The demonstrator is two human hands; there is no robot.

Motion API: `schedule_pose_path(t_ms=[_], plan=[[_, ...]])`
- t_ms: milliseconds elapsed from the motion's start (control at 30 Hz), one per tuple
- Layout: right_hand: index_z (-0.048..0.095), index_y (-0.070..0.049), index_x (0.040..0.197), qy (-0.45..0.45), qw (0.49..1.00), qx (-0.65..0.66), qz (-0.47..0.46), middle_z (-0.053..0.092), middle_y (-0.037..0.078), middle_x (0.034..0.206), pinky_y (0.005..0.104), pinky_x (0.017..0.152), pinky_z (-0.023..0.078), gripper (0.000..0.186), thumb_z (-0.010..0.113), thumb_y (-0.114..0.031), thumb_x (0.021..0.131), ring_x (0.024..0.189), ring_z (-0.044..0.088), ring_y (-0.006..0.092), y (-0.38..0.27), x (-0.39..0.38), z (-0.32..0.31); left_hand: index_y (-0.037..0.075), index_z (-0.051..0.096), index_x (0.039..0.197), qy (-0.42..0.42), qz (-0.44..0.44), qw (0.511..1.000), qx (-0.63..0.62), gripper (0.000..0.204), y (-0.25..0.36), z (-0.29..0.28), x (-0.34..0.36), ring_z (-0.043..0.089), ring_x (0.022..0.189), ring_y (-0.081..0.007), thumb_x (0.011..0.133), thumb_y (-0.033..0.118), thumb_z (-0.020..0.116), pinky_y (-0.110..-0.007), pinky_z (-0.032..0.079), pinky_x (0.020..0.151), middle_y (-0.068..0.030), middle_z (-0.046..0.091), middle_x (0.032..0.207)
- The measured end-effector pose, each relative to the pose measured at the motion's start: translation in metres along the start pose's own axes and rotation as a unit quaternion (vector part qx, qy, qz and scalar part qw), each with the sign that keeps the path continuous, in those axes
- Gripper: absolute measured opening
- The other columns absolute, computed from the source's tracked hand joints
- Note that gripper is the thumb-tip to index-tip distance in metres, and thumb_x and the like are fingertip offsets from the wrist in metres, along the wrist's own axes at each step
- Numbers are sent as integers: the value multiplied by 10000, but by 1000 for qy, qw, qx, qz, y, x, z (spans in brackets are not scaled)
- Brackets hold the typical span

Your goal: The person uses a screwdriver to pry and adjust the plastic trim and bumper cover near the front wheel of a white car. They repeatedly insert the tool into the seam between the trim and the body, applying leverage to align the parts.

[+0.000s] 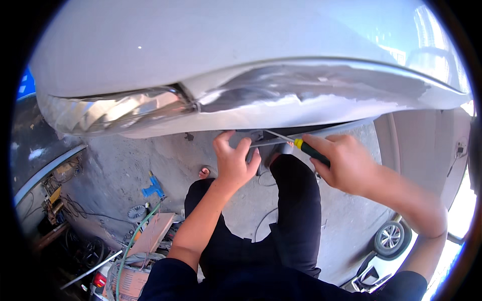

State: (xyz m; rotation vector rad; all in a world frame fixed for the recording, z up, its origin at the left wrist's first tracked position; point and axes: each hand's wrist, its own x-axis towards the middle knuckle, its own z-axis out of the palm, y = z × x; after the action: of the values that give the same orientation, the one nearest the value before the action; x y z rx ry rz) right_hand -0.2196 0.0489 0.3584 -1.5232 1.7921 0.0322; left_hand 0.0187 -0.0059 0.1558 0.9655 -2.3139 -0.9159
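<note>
In my right hand (346, 163) is a screwdriver (312, 149) with a dark green and yellow handle. Its thin shaft slants up and left to the lower edge of a light-coloured car panel (301, 113). The panel carries a long sanded grey and whitish patch, beside a clear lamp (125, 110). My left hand (236, 158) is just under that lower edge, fingers bent and apart, with its upper fingertips close to the panel. A narrow grey strip (278, 143) runs between the hands; whether my left hand touches it, I cannot tell. The screwdriver's tip is hard to make out.
On the concrete floor (120, 163) at left lies a blue gun-shaped tool (153, 188), with a green hose (133, 238) near it. Cardboard (133, 283) and mixed clutter fill the lower left. A wheel (390, 238) is at the lower right. My legs (298, 200) are below the panel.
</note>
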Motion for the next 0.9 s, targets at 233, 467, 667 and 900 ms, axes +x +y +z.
schedule_pose_path(t_ms=[233,467,667,900], plan=[[635,4,1119,-3,996,-85,-30,666,153,721,454,614,551,300,718,-88,846,709,694,361,-2,7,-2,34,639,1028,16,26,999,30,352,-4,2,4,414,1194,-434,736,157,794,-528,369,977,-275,419,1265],[626,39,1079,8,978,-180,-103,664,145,707,421,609,554,466,860,-157,727,682,709,329,3,5,0,40,632,1013,38,-4,999,14,337,-6,9,-5,393,1233,-454,740,154,794,-544,380,982,-295,397,1306],[652,28,1067,18,996,-70,-55,679,176,718,443,633,555,319,776,-79,794,704,703,353,10,3,2,43,624,1016,33,3,998,44,335,-2,9,-5,409,1231,-445,743,136,794,-525,387,977,-298,405,1337],[669,47,1206,12,999,51,-7,689,240,882,401,676,518,348,694,-29,868,684,659,364,-10,-8,-26,47,628,1003,42,-8,999,32,307,-3,11,-12,394,1257,-466,753,129,786,-536,392,988,-307,381,1391]])
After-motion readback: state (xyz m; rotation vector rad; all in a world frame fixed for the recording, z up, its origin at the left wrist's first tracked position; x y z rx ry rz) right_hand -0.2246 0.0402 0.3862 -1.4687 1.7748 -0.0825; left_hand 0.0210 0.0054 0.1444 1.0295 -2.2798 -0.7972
